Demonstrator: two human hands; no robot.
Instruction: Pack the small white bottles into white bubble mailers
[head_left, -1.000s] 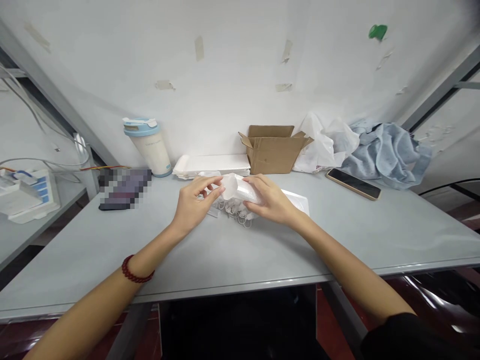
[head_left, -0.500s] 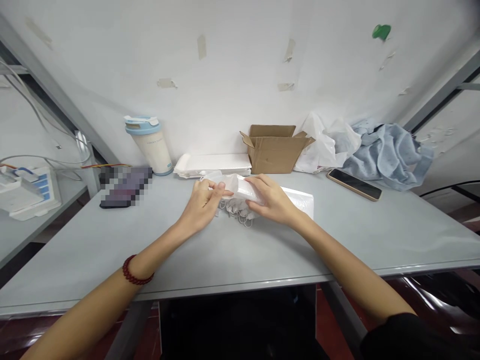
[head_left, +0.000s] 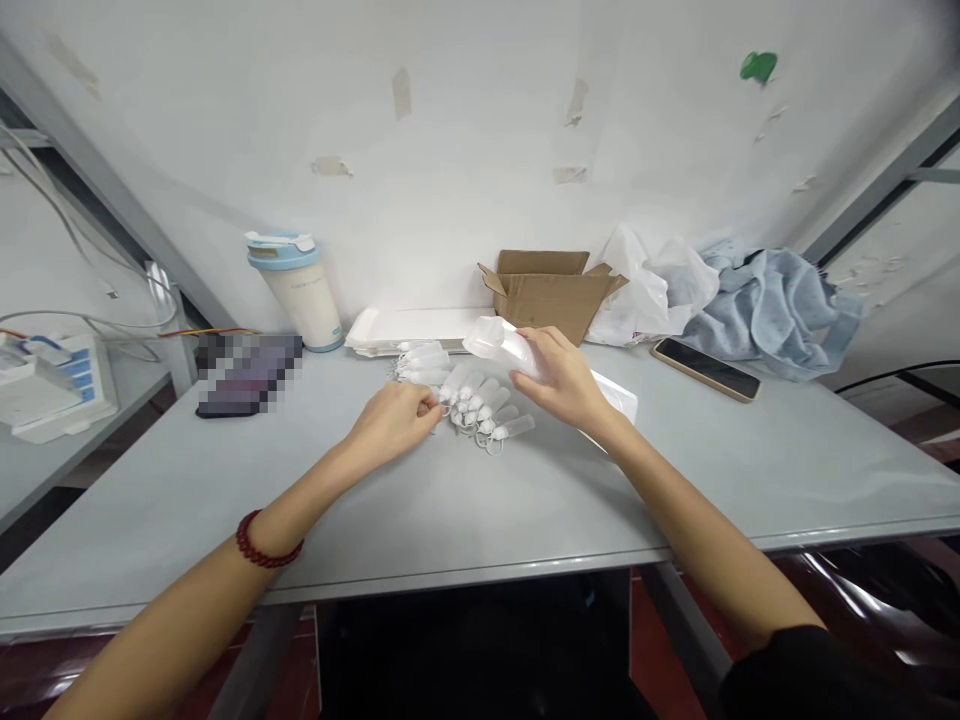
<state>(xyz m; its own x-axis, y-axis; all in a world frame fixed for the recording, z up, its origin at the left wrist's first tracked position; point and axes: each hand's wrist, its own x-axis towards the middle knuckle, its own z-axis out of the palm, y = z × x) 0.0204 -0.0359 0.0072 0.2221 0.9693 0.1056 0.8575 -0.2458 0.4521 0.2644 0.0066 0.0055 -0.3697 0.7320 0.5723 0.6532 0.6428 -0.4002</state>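
Observation:
Several small translucent bottles with white loops point(head_left: 480, 395) lie in a pile at the middle of the grey table point(head_left: 465, 510). My left hand point(head_left: 401, 415) is at the pile's left edge, its fingers closed together at a bottle's loop; what they grip is too small to make out. My right hand point(head_left: 559, 375) is wrapped round a clear plastic bag point(head_left: 495, 340), held above the right side of the pile with its mouth toward the left. A flat white packet point(head_left: 616, 398) lies partly under my right hand and wrist.
Behind the pile are a stack of white sheets point(head_left: 420, 328) and an open cardboard box point(head_left: 551, 300). A tumbler point(head_left: 304, 295) stands at left. White plastic bags point(head_left: 649, 290), a phone point(head_left: 705, 370) and blue cloth point(head_left: 780, 310) are at right.
My left hand has moved down off the clear bag to the pile. My right hand has drawn the bag to the right and up, uncovering the bottles.

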